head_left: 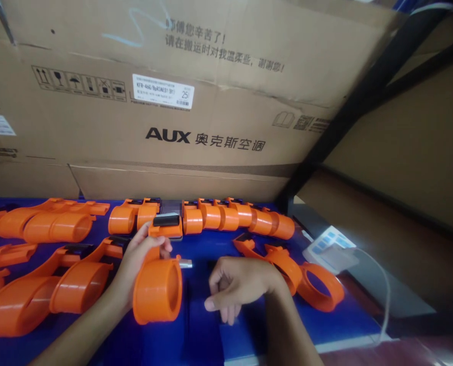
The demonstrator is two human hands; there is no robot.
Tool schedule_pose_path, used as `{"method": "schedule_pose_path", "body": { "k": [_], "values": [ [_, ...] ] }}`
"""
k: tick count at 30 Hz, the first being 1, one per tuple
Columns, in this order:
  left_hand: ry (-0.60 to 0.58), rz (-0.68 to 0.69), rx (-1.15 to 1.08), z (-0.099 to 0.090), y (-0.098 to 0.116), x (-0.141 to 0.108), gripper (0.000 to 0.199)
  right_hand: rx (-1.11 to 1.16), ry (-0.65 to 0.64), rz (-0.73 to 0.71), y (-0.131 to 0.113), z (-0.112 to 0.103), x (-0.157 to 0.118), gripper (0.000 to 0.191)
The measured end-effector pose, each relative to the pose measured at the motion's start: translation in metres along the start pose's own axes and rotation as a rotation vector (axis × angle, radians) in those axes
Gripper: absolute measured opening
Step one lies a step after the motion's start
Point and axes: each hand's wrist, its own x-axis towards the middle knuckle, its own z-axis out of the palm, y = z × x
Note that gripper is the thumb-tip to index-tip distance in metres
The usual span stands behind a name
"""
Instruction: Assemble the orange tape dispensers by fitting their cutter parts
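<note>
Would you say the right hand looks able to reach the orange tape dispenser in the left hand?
Probably yes: the right hand seems to hold nothing, and nothing bulky appears between it and the orange tape dispenser.

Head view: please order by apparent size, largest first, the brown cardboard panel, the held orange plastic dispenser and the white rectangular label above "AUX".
1. Brown cardboard panel
2. Held orange plastic dispenser, nearer the camera
3. White rectangular label
</note>
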Motion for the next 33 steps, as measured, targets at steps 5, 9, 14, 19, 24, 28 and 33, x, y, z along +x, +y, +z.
{"method": "schedule_pose_path", "body": {
  "k": [5, 9, 14, 19, 24, 28, 33],
  "values": [
    [0.017, 0.009, -0.010, 0.002, 0.002, 0.000, 0.022, -0.030, 0.123, -0.118, 0.007, -0.002, 0.011, 0.052],
    [0.002, 0.018, 0.015, 0.002, 0.001, 0.000, 0.023, -0.157, 0.345, -0.345, 0.002, 0.002, 0.026, 0.048],
    [-0.031, 0.071, 0.110, 0.003, 0.001, -0.004, 0.024, -0.275, 0.659, -0.582, -0.010, 0.014, 0.044, 0.057],
    [-0.001, 0.061, 0.066, 0.002, 0.002, -0.004, 0.029, -0.363, 0.833, -0.601, -0.010, 0.008, 0.044, 0.051],
    [0.008, 0.059, 0.028, -0.001, 0.002, 0.000, 0.028, -0.763, 0.930, -0.353, -0.002, -0.004, 0.038, 0.015],
    [-0.007, 0.068, 0.047, -0.001, 0.002, -0.001, 0.027, -0.852, 0.847, -0.256, 0.006, -0.003, 0.040, 0.029],
    [0.000, 0.071, 0.047, 0.003, 0.004, -0.003, 0.026, -0.850, 0.802, -0.266, 0.008, 0.003, 0.045, 0.038]
  ]
}}
